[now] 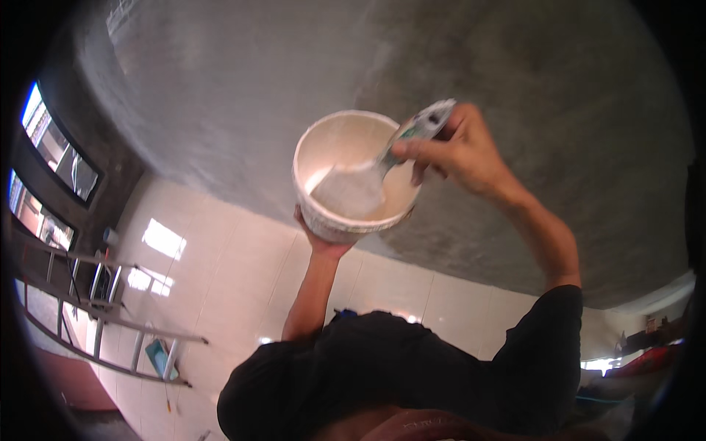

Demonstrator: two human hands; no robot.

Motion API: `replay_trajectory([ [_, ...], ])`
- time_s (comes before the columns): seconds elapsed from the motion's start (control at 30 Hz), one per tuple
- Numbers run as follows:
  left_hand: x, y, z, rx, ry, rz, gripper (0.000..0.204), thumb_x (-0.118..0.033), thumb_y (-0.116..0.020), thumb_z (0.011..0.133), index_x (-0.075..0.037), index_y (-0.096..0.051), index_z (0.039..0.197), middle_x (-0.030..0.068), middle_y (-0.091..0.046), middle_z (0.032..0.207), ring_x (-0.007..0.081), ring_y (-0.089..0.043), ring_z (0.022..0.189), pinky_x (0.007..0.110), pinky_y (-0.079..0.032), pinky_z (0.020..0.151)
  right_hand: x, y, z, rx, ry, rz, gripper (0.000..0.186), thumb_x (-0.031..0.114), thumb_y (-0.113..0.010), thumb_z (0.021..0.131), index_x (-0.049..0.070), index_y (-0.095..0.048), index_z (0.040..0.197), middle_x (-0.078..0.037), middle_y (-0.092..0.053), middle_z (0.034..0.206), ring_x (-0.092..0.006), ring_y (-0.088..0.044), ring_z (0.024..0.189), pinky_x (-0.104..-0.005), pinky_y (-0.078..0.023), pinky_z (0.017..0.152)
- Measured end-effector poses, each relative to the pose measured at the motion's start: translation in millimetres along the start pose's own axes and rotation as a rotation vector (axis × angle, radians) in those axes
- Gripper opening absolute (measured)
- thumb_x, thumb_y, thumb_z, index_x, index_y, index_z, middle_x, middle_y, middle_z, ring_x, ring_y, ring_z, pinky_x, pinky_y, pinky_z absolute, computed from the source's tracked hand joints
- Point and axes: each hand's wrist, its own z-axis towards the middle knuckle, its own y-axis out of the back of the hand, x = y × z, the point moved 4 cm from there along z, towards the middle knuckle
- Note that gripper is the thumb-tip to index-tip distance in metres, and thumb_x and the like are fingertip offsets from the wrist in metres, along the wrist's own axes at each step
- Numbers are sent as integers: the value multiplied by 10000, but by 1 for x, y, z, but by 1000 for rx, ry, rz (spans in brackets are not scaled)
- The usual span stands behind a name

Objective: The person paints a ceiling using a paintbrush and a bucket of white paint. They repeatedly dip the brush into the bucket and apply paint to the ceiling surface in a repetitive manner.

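Note:
My left hand (328, 245) is wrapped under the base and near side of a round, whitish bucket (343, 224), holding it up and tilted so its mouth faces me. Pale liquid or paste coats the bucket's inside. Closed around a splattered grey-green handle, my right hand (457, 151) grips what looks like a wide flat paintbrush (349, 192). The brush's broad, white-coated end dips inside the bucket, close to the inner wall. Blur hides the detail of that end. Some left fingers are hidden behind the bucket.
A grey plastered wall (500, 81) with lighter and darker patches stands ahead. Below it spreads glossy cream tiled floor (228, 257). At left, a metal ladder (118, 323) lies near a teal tray (162, 359) and windows (59, 147). Red and dark items (640, 364) sit far right.

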Motion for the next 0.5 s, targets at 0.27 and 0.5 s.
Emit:
replay_trajectory([
  [0.27, -16, -1, 5, 1, -23, -23, 1045, -848, -521, 756, -278, -309, 1606, 96, -285, 1668, 404, -306, 1506, 708, -298, 1160, -15, -3, 34, -60, 399, -289, 150, 113, -824, 840, 7, -775, 935, -86, -755, 780, -150, -692, 605, -300, -505, 520],
  [0.5, -5, -32, 4, 75, -11, -143, 974, -838, -339, 845, -234, -282, 1607, 131, -269, 1656, 448, -299, 1493, 745, -326, 1107, -12, -8, 6, -164, 844, -831, 225, 116, -832, 793, 59, -770, 1001, -103, -733, 782, -246, -677, 591, -342, -517, 539],
])
